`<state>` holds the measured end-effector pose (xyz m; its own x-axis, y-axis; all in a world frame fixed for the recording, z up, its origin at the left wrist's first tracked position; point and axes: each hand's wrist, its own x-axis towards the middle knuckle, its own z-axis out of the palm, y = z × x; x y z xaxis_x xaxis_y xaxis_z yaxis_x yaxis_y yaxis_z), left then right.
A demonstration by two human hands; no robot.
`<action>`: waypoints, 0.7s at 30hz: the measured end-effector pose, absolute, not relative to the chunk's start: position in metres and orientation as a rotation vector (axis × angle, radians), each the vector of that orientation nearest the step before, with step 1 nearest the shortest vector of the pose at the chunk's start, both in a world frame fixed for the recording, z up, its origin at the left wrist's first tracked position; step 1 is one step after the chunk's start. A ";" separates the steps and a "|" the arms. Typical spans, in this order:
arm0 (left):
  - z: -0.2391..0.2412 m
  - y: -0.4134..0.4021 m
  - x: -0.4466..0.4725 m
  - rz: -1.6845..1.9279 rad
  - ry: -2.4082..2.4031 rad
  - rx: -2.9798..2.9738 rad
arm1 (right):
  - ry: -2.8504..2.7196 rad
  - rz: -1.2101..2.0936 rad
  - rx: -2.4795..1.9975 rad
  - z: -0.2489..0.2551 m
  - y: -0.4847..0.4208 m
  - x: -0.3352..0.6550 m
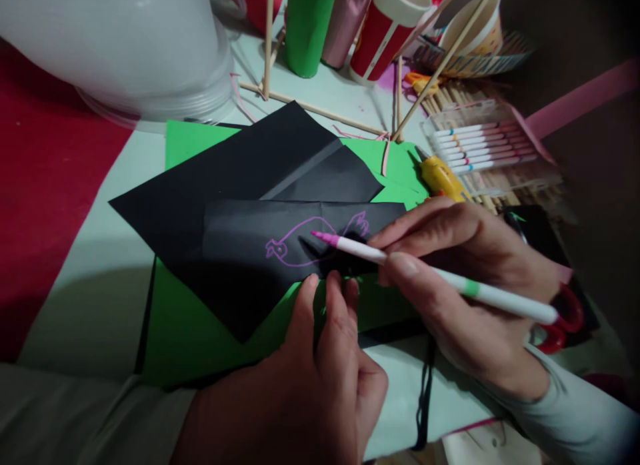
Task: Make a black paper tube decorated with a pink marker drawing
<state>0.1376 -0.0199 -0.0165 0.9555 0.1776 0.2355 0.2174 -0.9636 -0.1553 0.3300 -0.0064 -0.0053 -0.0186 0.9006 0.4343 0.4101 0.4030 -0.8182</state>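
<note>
My right hand [465, 278] is closed around a white felt-tip marker [445, 273] with a pink tip and a green band. The tip is over a folded strip of black paper [240, 225], just above its surface or touching it; I cannot tell which. On the strip is a purple outline of a bird [305, 241] with head, body and tail. Stretched fingertips of my left hand [330, 358] rest against the strip's lower edge. Beneath lie a larger black sheet [200, 178] and a green board [200, 325].
Behind stand a clear plastic container [165, 65], a stick frame [310, 108], a green roll [307, 31] and a red-white paper cup [383, 38]. To the right are a yellow glue gun [443, 178], a case of markers [485, 145] and red-handled scissors [570, 311].
</note>
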 end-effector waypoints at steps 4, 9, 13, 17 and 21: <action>-0.016 -0.023 0.139 -0.346 -0.341 -2.916 | -1.785 0.599 -1.122 -0.003 -0.004 0.325; -0.020 -0.026 0.142 -0.385 -0.398 -2.901 | -1.819 0.562 -1.102 -0.004 -0.003 0.326; -0.022 -0.026 0.142 -0.411 -0.391 -2.898 | -1.814 0.567 -1.119 -0.007 -0.003 0.326; -0.020 -0.023 0.141 -0.375 -0.365 -2.925 | -1.798 0.575 -1.113 -0.009 -0.002 0.325; -0.017 -0.019 0.140 -0.359 -0.300 -2.934 | -1.797 0.597 -1.143 -0.009 -0.002 0.325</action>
